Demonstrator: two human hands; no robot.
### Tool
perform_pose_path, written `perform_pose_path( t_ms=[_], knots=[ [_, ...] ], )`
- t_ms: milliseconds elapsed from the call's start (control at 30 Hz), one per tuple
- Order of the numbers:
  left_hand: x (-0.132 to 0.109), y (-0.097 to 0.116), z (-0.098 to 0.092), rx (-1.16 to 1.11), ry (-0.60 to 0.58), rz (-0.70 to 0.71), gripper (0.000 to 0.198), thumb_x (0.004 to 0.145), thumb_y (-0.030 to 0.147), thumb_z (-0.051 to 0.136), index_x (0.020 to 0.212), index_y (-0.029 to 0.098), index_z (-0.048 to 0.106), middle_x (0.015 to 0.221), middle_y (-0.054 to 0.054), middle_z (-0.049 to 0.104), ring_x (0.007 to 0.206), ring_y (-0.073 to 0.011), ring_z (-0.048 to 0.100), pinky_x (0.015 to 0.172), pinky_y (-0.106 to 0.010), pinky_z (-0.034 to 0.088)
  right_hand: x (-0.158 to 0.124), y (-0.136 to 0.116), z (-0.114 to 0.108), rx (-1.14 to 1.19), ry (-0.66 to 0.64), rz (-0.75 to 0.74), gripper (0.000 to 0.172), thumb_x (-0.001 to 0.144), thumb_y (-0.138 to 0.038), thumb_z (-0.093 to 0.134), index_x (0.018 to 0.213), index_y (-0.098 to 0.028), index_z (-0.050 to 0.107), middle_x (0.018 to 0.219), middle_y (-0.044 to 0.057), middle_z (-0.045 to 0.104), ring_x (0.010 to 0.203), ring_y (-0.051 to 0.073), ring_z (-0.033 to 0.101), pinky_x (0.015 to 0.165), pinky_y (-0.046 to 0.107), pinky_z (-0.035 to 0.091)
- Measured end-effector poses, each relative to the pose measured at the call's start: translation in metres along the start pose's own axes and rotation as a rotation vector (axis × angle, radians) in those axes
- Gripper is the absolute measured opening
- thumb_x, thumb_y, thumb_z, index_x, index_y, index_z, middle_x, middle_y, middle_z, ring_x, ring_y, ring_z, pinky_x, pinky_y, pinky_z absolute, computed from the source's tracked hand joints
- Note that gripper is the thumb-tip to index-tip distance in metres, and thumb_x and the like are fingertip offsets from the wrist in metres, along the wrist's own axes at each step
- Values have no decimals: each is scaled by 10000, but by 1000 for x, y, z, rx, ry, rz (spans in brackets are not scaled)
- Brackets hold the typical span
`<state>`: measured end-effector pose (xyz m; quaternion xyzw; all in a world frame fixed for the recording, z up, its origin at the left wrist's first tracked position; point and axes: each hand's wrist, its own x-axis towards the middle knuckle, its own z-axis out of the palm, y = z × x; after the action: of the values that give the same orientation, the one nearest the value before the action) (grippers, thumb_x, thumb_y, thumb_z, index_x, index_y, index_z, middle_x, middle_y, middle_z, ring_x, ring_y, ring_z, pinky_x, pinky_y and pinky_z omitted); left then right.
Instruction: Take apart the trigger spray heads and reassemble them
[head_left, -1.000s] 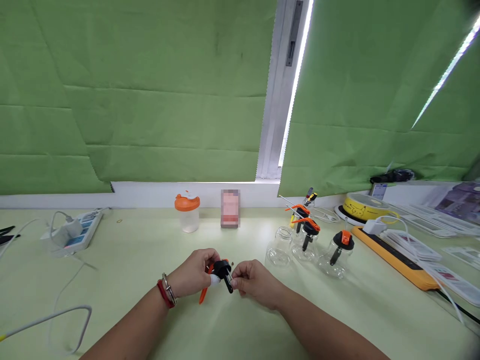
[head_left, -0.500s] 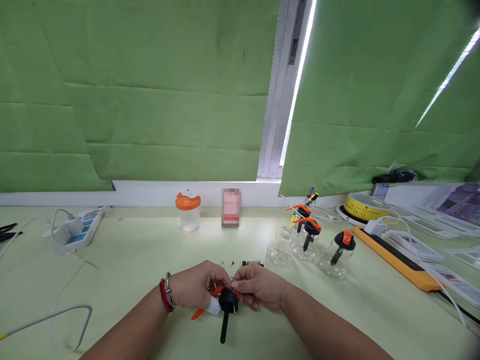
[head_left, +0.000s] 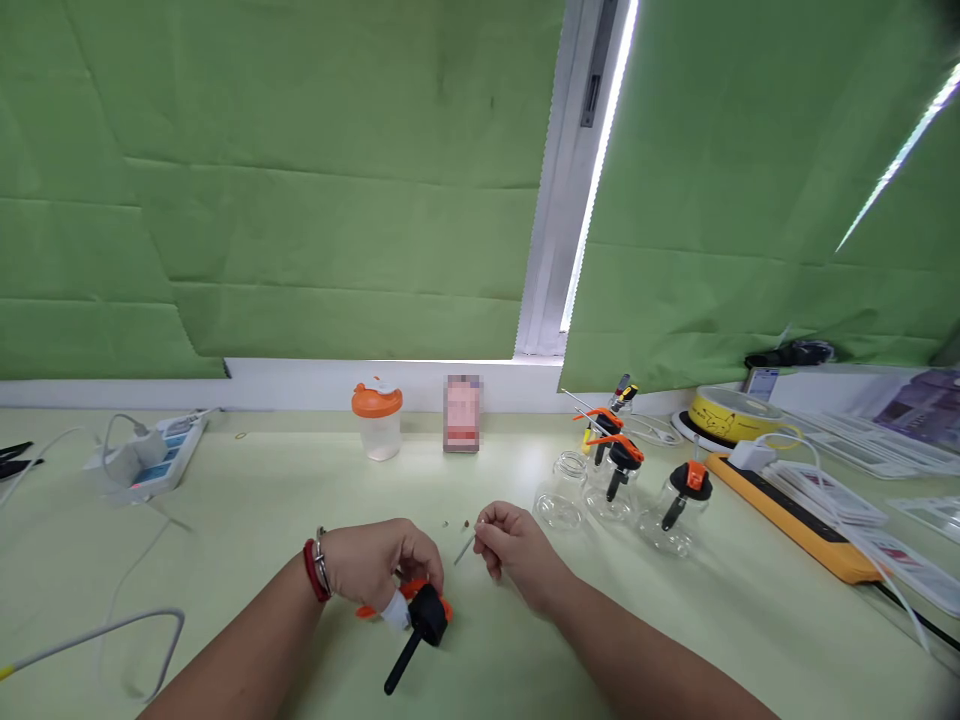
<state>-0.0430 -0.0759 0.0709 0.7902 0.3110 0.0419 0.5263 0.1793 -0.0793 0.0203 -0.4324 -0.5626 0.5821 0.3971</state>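
left hand (head_left: 379, 565): closed around black-and-orange pump head (head_left: 421, 620), low over bench (head_left: 247, 520). right hand (head_left: 511, 545): pinching thin metal pin (head_left: 464, 548), just beside.

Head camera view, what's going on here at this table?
A person works with both hands at a pale green table. The left hand grips a black-and-orange pump head low at the table, its black stem angled toward the camera. The right hand pinches a thin metal pin beside it, apart from the pump head. To the right stand an open clear jar and two clear jars with pump heads fitted.
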Motion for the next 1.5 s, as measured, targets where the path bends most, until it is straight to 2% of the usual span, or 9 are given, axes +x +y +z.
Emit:
perform_pose_path(
  t_ms=[200, 367, 467, 700, 900, 1033, 1133, 1333, 1500],
  knots=[
    [-9, -15, -14, -36, 115, -168, 316, 562, 244, 695, 854, 194, 584, 737, 5, 623, 643, -146, 557, 581, -261, 479, 0, 6, 4, -1109, -42, -761, 168, 865, -149, 405, 787, -174, 552, 760, 41, 595, 698, 140, 527, 649, 271, 384],
    [-14, -21, -23, 14, 271, -250, 318, 570, 242, 620, 878, 197, 556, 770, -4, 602, 682, -164, 552, 595, -269, 463, 2, 13, 10, -1529, -72, -995, 179, 827, -48, 407, 867, -147, 550, 785, 55, 579, 657, 151, 497, 619, 288, 357],
    [-14, -24, -25, 102, 385, -293, 332, 543, 234, 598, 870, 198, 560, 743, 9, 566, 662, -159, 524, 565, -252, 430, 4, 14, 14, -1612, -199, -1072, 207, 824, -77, 420, 987, -125, 537, 835, 82, 578, 702, 175, 503, 642, 312, 361],
    [-11, -32, -27, 84, 451, -322, 399, 525, 223, 581, 923, 207, 576, 783, 6, 562, 685, -170, 536, 582, -254, 417, 21, 7, 23, -1667, -391, -1001, 192, 821, -75, 402, 934, -134, 545, 846, 86, 586, 725, 185, 502, 628, 313, 351],
    [-13, -27, -27, 17, 435, -305, 302, 525, 185, 576, 827, 200, 568, 742, 21, 554, 668, -153, 529, 580, -249, 421, 26, 4, 22, -1527, -402, -859, 194, 832, -83, 418, 952, -143, 558, 876, 75, 612, 819, 173, 528, 747, 294, 373],
    [-14, -16, -24, -101, 424, -290, 274, 538, 163, 587, 798, 199, 508, 682, 46, 526, 605, -126, 508, 556, -252, 438, 14, 1, 30, -1254, -242, -675, 230, 914, -197, 358, 1004, -157, 565, 883, 73, 631, 806, 162, 545, 743, 279, 378],
    [-12, -7, -20, -180, 403, -225, 277, 571, 176, 597, 817, 207, 473, 680, 61, 515, 580, -109, 495, 554, -252, 454, 6, 1, 39, -961, -154, -442, 281, 909, -383, 394, 850, -181, 581, 717, 20, 602, 621, 128, 504, 583, 236, 341],
    [-10, -5, -20, -225, 432, -141, 209, 660, 251, 576, 799, 211, 425, 682, 63, 508, 590, -105, 519, 582, -249, 453, 13, 0, 33, -641, 13, -261, 325, 898, -376, 358, 697, -184, 526, 600, 8, 537, 508, 108, 422, 484, 230, 259],
    [-7, -30, -25, 110, 611, -359, 104, 745, 308, 450, 761, 209, 425, 618, 32, 516, 533, -133, 497, 507, -248, 392, 23, -9, 6, -542, 242, -213, 311, 871, -407, 368, 708, -196, 529, 601, 14, 536, 499, 124, 429, 475, 241, 289]
  ],
)
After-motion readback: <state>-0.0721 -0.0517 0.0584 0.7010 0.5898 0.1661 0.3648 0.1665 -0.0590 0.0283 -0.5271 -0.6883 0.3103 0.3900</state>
